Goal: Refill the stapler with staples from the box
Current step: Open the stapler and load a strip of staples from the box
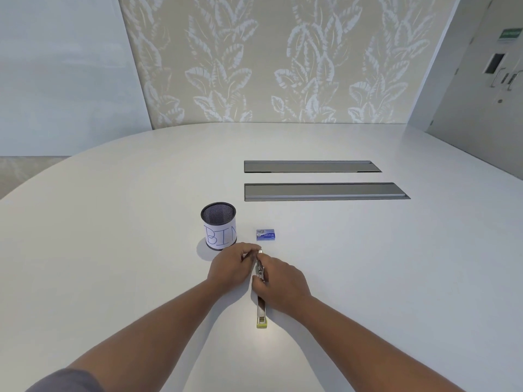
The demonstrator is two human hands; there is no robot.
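Observation:
A metal stapler point(261, 309) with a yellow-green end lies folded open lengthwise on the white table point(368, 264), its long axis running toward me. My left hand point(230, 268) holds the far end of it with curled fingers. My right hand point(278, 281) pinches the stapler's middle, near the hinge. A small blue staple box point(265, 234) sits closed on the table just beyond both hands, apart from them.
A black mesh cup point(218, 225) wrapped in paper marked "BIN" stands left of the staple box. Two long grey cable hatches point(322, 191) are set into the table farther back. A leaf-patterned wall rises behind the table's curved edge.

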